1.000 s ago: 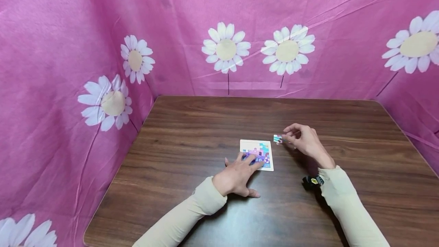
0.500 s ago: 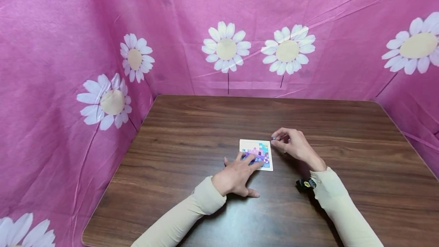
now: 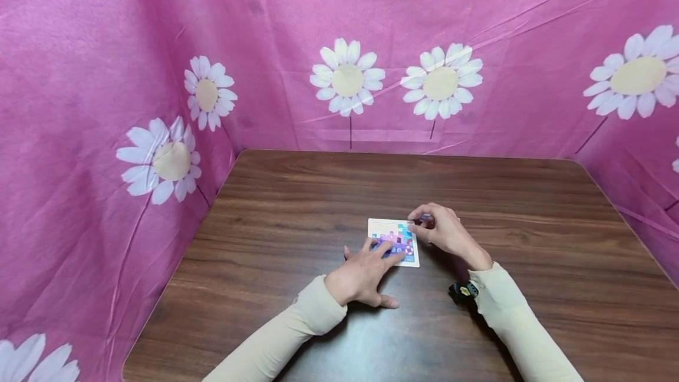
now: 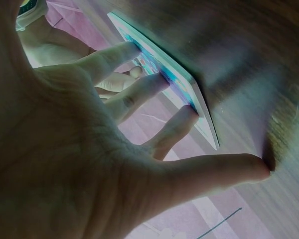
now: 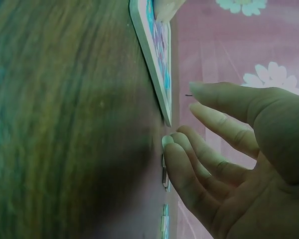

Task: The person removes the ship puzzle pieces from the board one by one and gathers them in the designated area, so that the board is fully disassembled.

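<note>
A small jigsaw puzzle in a white tray (image 3: 381,221) lies on the table, its picture in purple, pink and blue, with a bare cream area at the upper left. My left hand (image 3: 361,276) rests spread fingertips on the puzzle; its thumb (image 4: 224,169) reaches to the table beside the tray. My right hand (image 3: 445,231) hovers at the tray's upper right corner, thumb and index finger slightly apart. Nothing shows between them in the right wrist view. Loose puzzle pieces (image 5: 165,221) lie beside the tray under this hand; the head view shows only a blue bit behind the fingers.
The brown wooden table (image 3: 286,193) extends around the hands to its rounded back corners. A pink cloth (image 3: 276,75) with large white flowers hangs behind and at the sides. A black wrist device (image 3: 463,292) sits at the right sleeve.
My right hand has moved left from the loose pieces to the tray's upper right corner, partly covering the pieces. My left hand has stayed on the puzzle. The head view has shifted slightly.
</note>
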`<state>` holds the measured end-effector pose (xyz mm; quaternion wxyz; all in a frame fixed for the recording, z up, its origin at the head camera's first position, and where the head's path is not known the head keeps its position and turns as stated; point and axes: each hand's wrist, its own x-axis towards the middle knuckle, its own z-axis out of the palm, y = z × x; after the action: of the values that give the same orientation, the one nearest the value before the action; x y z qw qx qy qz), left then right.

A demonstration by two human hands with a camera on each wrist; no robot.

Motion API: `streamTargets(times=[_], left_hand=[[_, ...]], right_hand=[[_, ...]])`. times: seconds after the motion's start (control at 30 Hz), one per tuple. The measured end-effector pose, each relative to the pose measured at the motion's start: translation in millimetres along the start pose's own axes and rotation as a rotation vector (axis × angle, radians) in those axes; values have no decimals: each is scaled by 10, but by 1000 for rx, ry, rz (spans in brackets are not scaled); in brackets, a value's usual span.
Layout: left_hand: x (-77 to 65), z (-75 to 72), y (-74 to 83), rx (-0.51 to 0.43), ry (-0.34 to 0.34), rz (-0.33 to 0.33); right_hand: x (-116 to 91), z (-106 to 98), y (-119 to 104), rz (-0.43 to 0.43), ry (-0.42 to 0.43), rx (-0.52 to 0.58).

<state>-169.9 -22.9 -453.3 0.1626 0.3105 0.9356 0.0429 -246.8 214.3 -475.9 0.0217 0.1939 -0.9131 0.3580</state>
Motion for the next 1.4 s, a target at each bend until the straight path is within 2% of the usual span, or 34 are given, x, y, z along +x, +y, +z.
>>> streamTargets(times=[0.3, 0.57, 1.03, 1.4], left_hand=[[0, -12, 1, -13, -14, -6], [-12, -2, -1, 1, 8, 8], [-22, -2, 4, 17, 36, 17], [-22, -14, 12, 22, 25, 13]], right_hand=[[-1, 8, -31, -14, -56, 13], [-24, 45, -70, -25, -81, 5], [-39, 123, -75, -119, -69, -82], [-56, 139, -126, -74, -94, -121]])
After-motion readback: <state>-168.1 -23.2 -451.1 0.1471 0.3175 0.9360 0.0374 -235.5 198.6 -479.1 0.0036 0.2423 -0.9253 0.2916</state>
